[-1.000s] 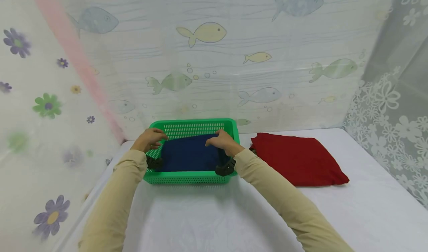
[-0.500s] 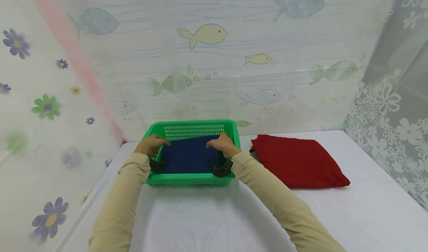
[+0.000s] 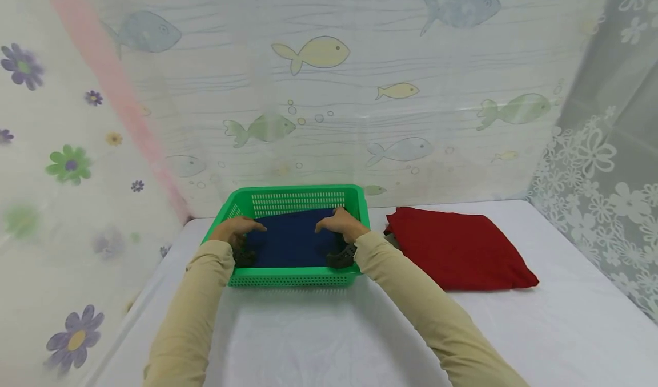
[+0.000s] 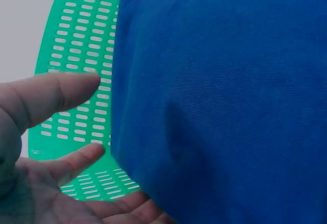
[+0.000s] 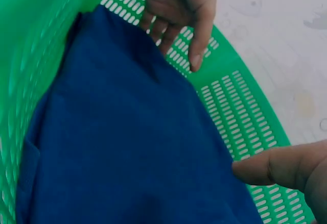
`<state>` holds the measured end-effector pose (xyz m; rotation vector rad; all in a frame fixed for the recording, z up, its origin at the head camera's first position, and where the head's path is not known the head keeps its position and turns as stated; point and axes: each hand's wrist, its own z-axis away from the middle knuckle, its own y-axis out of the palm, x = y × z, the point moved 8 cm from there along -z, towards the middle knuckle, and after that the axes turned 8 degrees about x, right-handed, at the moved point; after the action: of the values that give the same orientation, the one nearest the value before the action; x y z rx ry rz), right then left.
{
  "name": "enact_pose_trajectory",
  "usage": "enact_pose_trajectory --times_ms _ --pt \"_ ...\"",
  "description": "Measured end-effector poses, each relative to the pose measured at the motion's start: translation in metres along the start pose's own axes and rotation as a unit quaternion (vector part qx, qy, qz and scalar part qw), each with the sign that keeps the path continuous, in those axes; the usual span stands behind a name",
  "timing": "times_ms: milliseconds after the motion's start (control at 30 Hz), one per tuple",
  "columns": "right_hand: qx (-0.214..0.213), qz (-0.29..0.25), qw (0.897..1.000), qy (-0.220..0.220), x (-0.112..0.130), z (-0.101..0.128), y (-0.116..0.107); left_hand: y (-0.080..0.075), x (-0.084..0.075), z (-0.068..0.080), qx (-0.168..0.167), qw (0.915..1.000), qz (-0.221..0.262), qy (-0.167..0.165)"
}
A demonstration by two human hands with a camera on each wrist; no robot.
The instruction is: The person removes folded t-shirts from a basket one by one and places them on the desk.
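Note:
A dark blue folded cloth lies in a green plastic basket. Along the cloth's left edge, my left hand reaches down into the basket. In the left wrist view its thumb is straight and apart from the cloth, while the lower fingers pass partly behind the cloth's corner. My right hand is at the opposite end. Its straight thumb meets the cloth's edge in the right wrist view, and its other fingers are mostly hidden.
On the white table, a red folded cloth lies right of the basket, with something greyish partly showing at its left edge. Behind the table hangs a fish-patterned curtain. Slotted basket walls surround both hands.
My left hand has moved lower and slightly right, toward the blue cloth's left edge. The right hand has shifted only slightly. Blue and red cloths look unchanged.

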<state>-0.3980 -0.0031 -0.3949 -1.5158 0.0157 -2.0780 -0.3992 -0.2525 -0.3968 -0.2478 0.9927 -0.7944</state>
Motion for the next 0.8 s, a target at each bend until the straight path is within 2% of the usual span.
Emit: enact_pose_trajectory --times_ms 367,500,633,800 --pt "0.033 -0.006 0.999 0.030 -0.0079 0.0035 0.0015 0.0045 0.0038 -0.0009 0.017 0.9995 0.024 -0.008" --pt "0.055 -0.009 0.998 0.026 -0.0074 0.0035 0.0038 0.0045 0.0052 -0.0014 0.015 0.9992 0.036 -0.006" --pt "0.078 -0.026 0.997 0.010 -0.0052 0.0013 0.0065 0.0044 0.0034 -0.0013 0.012 0.9996 0.025 0.001" --pt "0.079 -0.018 0.997 -0.001 -0.0043 0.0009 0.0060 0.0052 -0.0004 -0.0004 0.013 0.9992 0.036 0.011"
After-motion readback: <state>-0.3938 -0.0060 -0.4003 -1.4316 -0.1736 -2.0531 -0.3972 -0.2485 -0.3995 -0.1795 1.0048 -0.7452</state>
